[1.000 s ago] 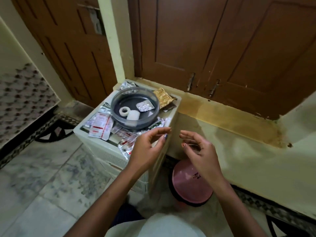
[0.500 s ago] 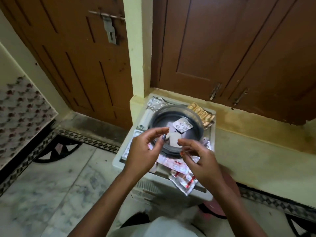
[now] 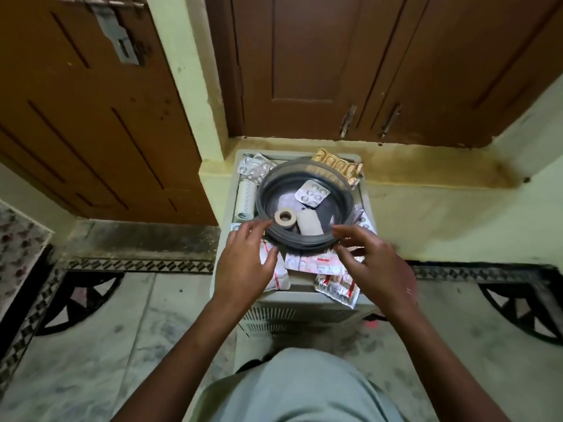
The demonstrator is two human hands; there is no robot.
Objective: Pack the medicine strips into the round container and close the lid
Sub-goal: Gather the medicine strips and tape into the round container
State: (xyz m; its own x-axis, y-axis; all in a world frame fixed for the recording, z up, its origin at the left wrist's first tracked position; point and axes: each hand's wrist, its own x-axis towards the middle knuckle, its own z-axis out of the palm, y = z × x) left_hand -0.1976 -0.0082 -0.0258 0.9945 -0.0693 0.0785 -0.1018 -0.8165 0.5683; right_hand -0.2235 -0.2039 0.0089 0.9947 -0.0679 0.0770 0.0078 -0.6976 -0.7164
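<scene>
A round grey container (image 3: 305, 205) sits open on top of a pale box (image 3: 300, 300) that stands against the far wall, below brown doors (image 3: 365, 65). Inside the container lie a silver blister strip (image 3: 312, 193) toward the far right, a small tape roll (image 3: 285, 219) at the near left, and a white cylinder (image 3: 309, 223) just beside the roll.

More strips are spread on the box around the container: silver ones (image 3: 253, 169) at the far left, a gold strip (image 3: 339, 167) at the far right, red-and-white strips (image 3: 316, 264) under the near rim, and one strip (image 3: 335, 289) hanging over the near right edge. A white tube (image 3: 246, 197) lies along the left side of the container.

The left hand (image 3: 246, 269) is at the near left of the container, fingers spread wide and fingertips (image 3: 259, 226) touching or just short of the rim; it holds nothing. The right hand (image 3: 373, 269) is at the near right, fingers loosely curled and open, fingertips (image 3: 341, 231) close to the rim. Whether it pinches a strip beneath it I cannot tell. No lid shows on the container.
</scene>
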